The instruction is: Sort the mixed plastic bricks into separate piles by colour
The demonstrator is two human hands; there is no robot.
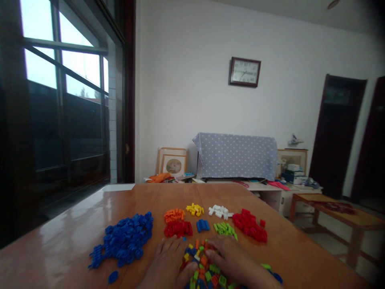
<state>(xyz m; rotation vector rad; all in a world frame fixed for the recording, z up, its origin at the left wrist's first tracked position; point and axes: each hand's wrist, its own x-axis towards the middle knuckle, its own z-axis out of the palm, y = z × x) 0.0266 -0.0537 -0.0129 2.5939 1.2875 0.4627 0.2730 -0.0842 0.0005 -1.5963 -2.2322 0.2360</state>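
Close in front of me lies a mixed pile of small coloured building bricks (203,261), orange, green, yellow, blue, red and white. My left hand (168,259) rests at the pile's left side, palm down, its fingers stretched out and the thumb touching the bricks. Over the right side of the pile reaches my right hand (230,255), thumb and fingers apart, with no brick visibly held; the fingertips touch or hover at the bricks, I cannot tell which. Just beyond the hands sit dark red bricks (178,228), blue bricks (202,225) and lime green bricks (225,229) in separate heaps.
On the wooden table (75,224) a large heap of blue pieces (128,237) lies left, with one loose blue piece (113,277). Orange (174,214), yellow (195,209) and white bricks (220,211) lie farther back. Red pieces (249,225) are at right.
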